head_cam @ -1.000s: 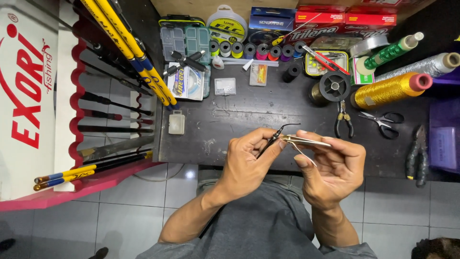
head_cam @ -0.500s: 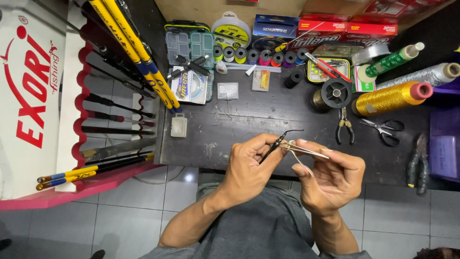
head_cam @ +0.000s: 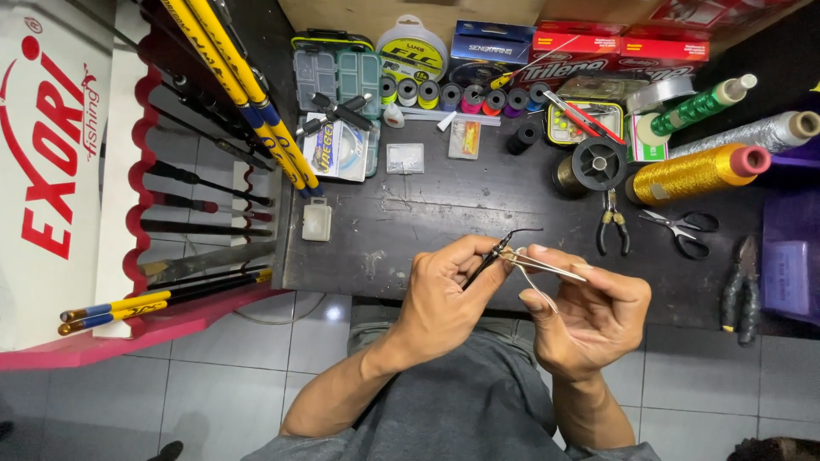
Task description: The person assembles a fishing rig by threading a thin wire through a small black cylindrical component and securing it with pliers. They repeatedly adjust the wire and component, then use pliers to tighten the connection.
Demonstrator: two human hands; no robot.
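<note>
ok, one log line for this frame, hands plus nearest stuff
left hand: pinches thin black rod tip | right hand: holds metal tweezers at it | near: pliers, scissors

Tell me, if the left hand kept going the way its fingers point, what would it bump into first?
Probably the right hand. The left hand points up and to the right, pinching a thin dark rod tip right against the right fingers; beyond them lie the pliers.

Pliers (head_cam: 612, 224) left of scissors (head_cam: 681, 230)
</note>
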